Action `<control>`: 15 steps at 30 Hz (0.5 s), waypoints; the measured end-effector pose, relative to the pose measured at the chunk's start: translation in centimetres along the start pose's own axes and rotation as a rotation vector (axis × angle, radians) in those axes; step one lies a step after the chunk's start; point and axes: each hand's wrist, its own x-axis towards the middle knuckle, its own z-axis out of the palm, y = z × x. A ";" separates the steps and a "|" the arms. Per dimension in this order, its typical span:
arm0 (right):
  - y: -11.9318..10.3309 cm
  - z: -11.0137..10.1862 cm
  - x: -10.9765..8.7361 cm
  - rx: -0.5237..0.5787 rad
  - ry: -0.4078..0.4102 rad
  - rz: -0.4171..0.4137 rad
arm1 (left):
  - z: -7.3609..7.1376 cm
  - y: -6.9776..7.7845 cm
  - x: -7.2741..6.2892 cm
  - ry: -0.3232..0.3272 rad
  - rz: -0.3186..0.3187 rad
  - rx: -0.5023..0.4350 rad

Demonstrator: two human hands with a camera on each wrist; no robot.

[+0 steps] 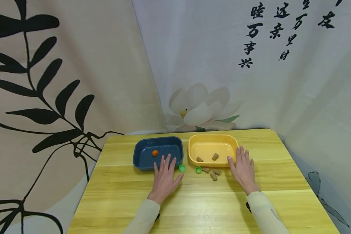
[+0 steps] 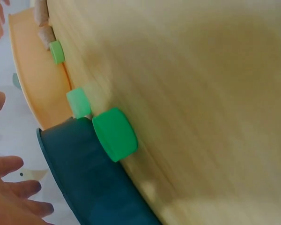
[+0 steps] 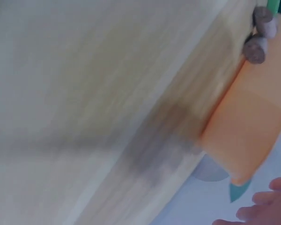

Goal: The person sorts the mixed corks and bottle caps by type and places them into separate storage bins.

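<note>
My left hand (image 1: 165, 180), fingers spread, is over the front edge of a dark blue tray (image 1: 140, 164). Inside that tray lies a small orange piece (image 1: 155, 153). Three green bottle caps (image 2: 114, 134) line up in the left wrist view; the nearest is hidden behind the left hand in the head view. My right hand (image 1: 244, 170) has straight fingers at the right front corner of a yellow tray (image 1: 213, 138), holding nothing. Two brown corks (image 1: 215, 157) are in the yellow tray. Several more corks (image 1: 213, 176) lie on the table before it.
The wooden table (image 1: 199, 208) has its back edge behind both trays. A printed cloth (image 1: 105, 65) with black leaves, a lotus and writing hangs behind. The two trays stand side by side with a narrow gap between them.
</note>
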 end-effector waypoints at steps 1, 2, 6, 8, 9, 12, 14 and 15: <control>-0.2 -0.1 -0.3 -0.009 0.013 -0.019 | 0.0 0.0 -0.3 0.001 0.000 0.007; -0.3 -0.2 -0.6 -0.019 0.026 -0.039 | 0.1 0.0 -0.5 0.003 0.000 0.011; -1.3 -0.7 -1.9 -0.065 0.056 -0.121 | 0.3 0.2 -1.1 0.034 0.006 0.011; -1.9 -0.9 -2.6 -0.079 0.066 -0.167 | 0.4 0.3 -1.4 0.049 0.009 0.011; -2.1 -0.9 -2.9 -0.085 0.074 -0.193 | 0.5 0.4 -1.5 0.053 0.010 0.010; -2.9 -0.9 -3.8 -0.100 0.107 -0.274 | 0.7 0.5 -1.9 0.055 0.012 0.003; -3.3 -0.8 -4.3 -0.111 0.132 -0.328 | 0.9 0.6 -2.1 0.057 0.017 -0.003; -3.5 -0.7 -4.6 -0.119 0.141 -0.350 | 0.9 0.6 -2.3 0.054 0.019 -0.011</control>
